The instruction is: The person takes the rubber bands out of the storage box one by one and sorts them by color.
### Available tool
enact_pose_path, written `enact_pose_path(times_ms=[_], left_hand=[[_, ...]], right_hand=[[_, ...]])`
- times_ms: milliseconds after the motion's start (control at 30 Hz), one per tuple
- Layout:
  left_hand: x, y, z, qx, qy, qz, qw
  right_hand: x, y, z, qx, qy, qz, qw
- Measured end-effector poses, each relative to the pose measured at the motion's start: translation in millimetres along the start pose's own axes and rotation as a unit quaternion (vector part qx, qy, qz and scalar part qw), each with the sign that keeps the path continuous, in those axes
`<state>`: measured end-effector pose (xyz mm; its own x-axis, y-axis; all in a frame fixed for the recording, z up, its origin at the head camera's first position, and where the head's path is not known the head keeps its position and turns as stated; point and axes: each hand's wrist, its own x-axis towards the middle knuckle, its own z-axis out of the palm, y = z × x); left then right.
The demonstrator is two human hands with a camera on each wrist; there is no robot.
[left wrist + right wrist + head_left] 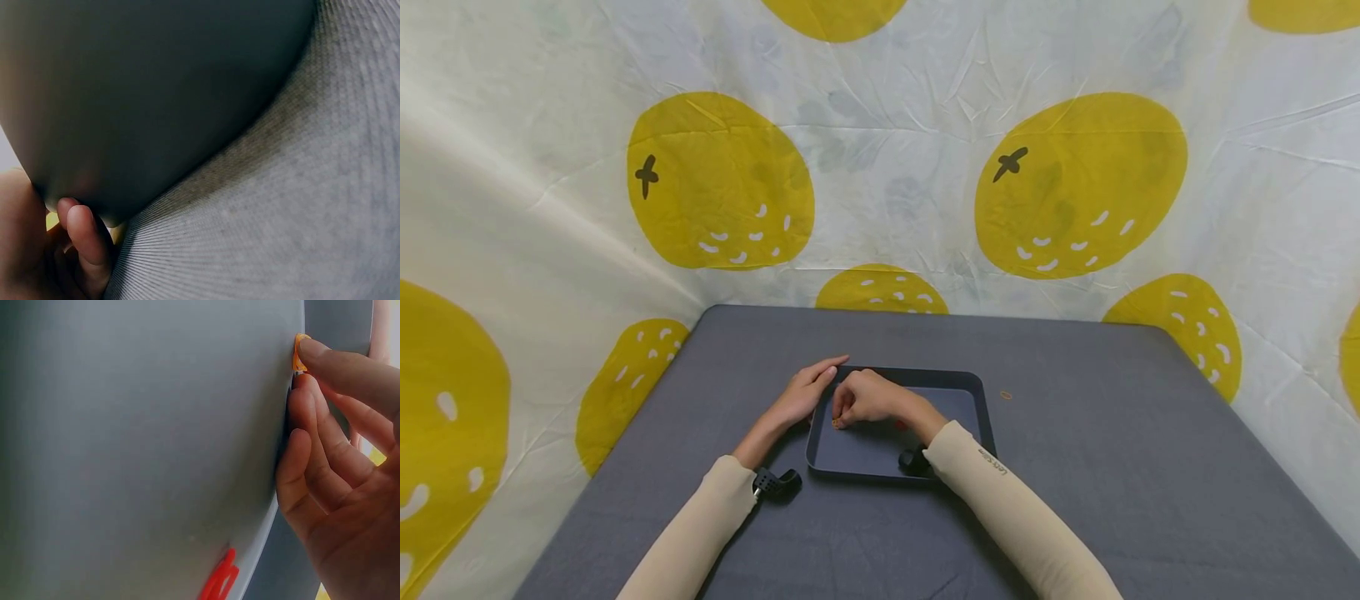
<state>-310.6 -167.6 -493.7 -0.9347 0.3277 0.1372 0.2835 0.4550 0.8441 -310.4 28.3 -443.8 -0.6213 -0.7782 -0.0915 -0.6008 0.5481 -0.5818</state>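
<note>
A dark, shallow rectangular tray [880, 477] lies on the grey-covered table. My left hand [805, 392] grips the tray at its far left corner; in the left wrist view its fingertips [84, 231] curl against the tray's outer side. Over the left part of the tray, my right hand [868, 396] pinches a small orange rubber band [299, 359] between thumb and fingertips, close to the tray's floor. A red looped band [219, 580] lies in the tray, mostly hidden by the right wrist in the head view.
On the table [1112, 467], just right of the tray, lies a thin orange band [1006, 395]. A white curtain [895, 192] printed with yellow fruit hangs behind the table and along its left side.
</note>
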Motion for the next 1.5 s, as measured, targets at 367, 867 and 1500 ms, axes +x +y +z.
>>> enact_pose_path(times_ms=[367,867,1500], left_hand=[[-1.7,-0.8,-0.3,-0.010,0.002,0.003,0.9999],[-1.3,2.6,-1.1,0.001,-0.006,-0.003,1.0000],[-0.7,0.7,-0.4,-0.005,-0.002,0.006,1.0000]], right_hand=[[0.5,1,2,-0.003,0.020,-0.005,0.9998],[-2.4,2,-1,0.025,0.034,-0.001,0.9991],[-1.8,4,0,0.005,0.028,0.004,0.9996]])
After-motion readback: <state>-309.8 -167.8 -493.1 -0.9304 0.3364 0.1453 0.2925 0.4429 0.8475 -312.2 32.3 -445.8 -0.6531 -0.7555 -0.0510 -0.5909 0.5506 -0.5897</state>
